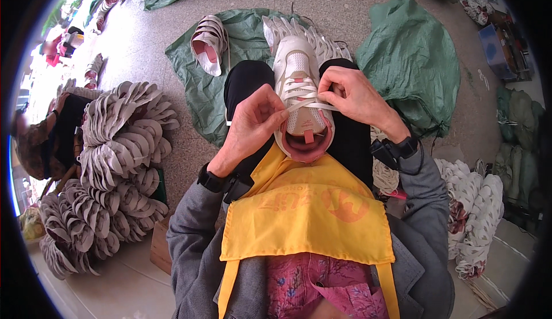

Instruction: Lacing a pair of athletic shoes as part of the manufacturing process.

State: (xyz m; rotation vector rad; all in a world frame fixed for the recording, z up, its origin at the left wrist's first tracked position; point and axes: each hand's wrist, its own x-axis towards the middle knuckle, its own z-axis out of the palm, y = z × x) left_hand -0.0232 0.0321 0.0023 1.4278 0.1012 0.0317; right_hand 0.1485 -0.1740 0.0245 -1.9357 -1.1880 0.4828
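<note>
A white sneaker [296, 63] with pink lining lies between my knees, its toe pointing away from me and its heel against my yellow apron [310, 221]. White shoelaces [301, 93] criss-cross over its tongue. My left hand [251, 124] pinches a lace end between thumb and finger at the left of the shoe opening. On the other side, my right hand [357, 97] is closed with its fingertips at the lace on the right edge. The lace inside the right fingers is mostly hidden.
A laced shoe upper [208, 46] lies on a green sheet [192, 92], near a row of white uppers [282, 27]. Grey uppers [118, 146] are heaped at left, beside another person [43, 140]. A green sack [411, 60] and bundled white uppers [474, 215] are at right.
</note>
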